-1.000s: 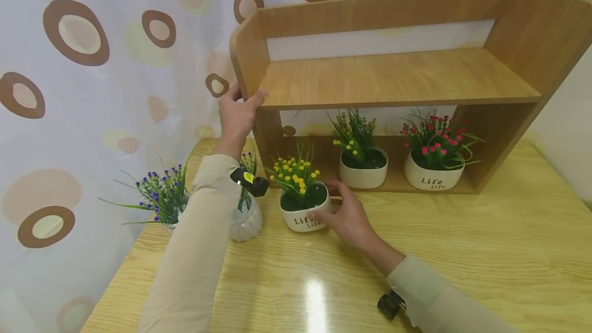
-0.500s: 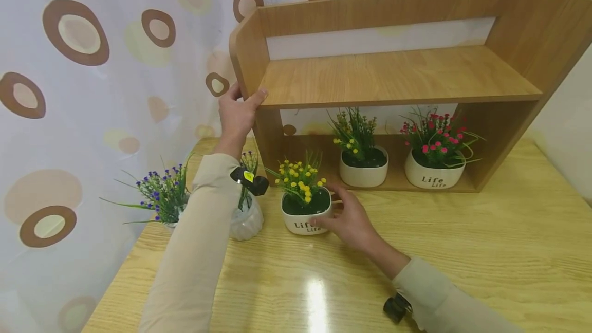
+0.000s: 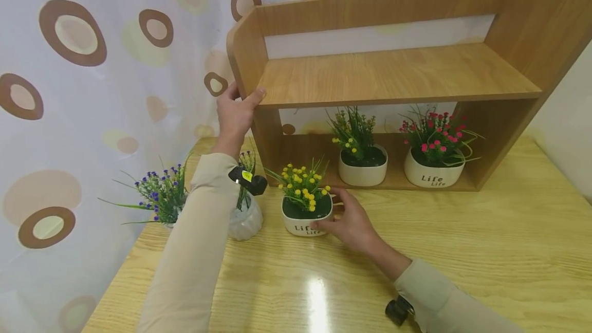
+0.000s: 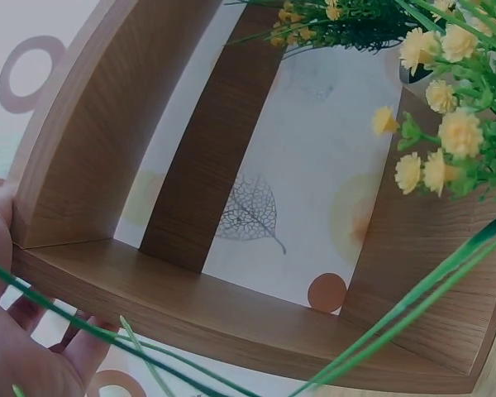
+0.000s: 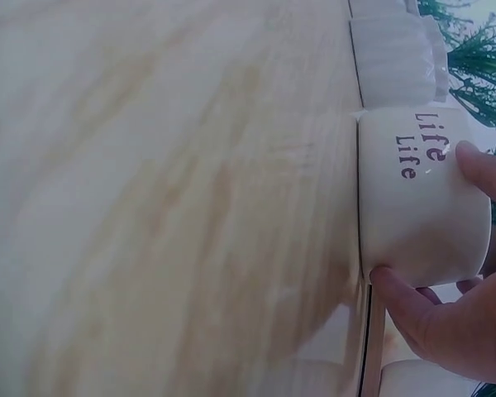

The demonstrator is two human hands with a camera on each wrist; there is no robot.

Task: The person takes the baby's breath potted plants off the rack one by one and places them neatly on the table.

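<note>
My right hand (image 3: 353, 222) holds a white oval flowerpot (image 3: 296, 226) by its right side, thumb on the front beside the "Life" lettering and fingers behind. Yellow artificial flowers (image 3: 300, 181) fill this pot. In the right wrist view the flowerpot (image 5: 422, 215) has its base right at the tabletop (image 5: 190, 207). Higher up, my left hand (image 3: 235, 117) grips the left side of a wooden shelf unit (image 3: 393, 76), its thumb over the front edge of the upper board. The left wrist view shows that hand (image 4: 33, 347) at the frame's lower left, partly cut off.
Inside the shelf's lower level stand a white pot with yellow flowers (image 3: 363, 173) and one with pink-red flowers (image 3: 435, 174). Left of the held pot are a ribbed white pot (image 3: 247, 222) and a purple-flowered plant (image 3: 159, 194), both partly behind my left forearm.
The held flowerpot has shifted slightly toward me and to the right along with my right hand. My left hand stays on the shelf unit.
</note>
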